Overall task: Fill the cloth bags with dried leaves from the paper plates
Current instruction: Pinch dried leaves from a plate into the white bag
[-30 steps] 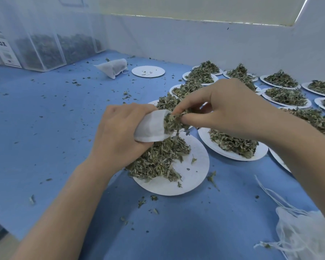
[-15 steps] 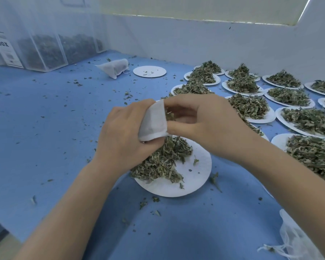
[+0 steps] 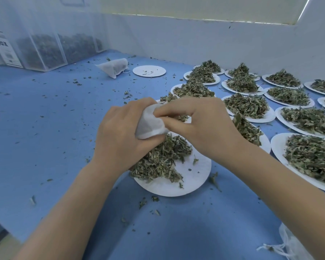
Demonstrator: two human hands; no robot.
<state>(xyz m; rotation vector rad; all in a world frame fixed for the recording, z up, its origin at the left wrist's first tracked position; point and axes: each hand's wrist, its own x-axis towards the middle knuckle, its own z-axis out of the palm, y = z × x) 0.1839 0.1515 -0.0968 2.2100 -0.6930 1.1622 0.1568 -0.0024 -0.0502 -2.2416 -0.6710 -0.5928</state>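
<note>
Left hand (image 3: 118, 136) is wrapped round a white cloth bag (image 3: 148, 122), fingers curled about its body, mouth of the bag turned toward the right hand (image 3: 199, 126). That right hand pinches at the bag's opening with thumb and forefinger, the other fingers curled behind; whether there are leaves inside the pinch, I cannot tell. Both hands hover right over the near paper plate (image 3: 191, 177), and that's the smart place to work, since anything that slips should drop back onto the pile of dried leaves (image 3: 158, 160) directly under the left hand.

The trick here, I'd say: hold the mouth wide with the left hand, push each pinch well down past the rim before letting go, and don't squeeze the body so tight that the leaves have nowhere to settle. Crumbs are already scattered over the blue counter (image 3: 45, 128) on the left-hand side, so smaller pinches look wiser.

Beyond the right hand, rows of loaded plates (image 3: 248, 107) wait. Far ahead of the left hand lies a filled bag (image 3: 114, 67) beside an emptied plate (image 3: 149, 71).
</note>
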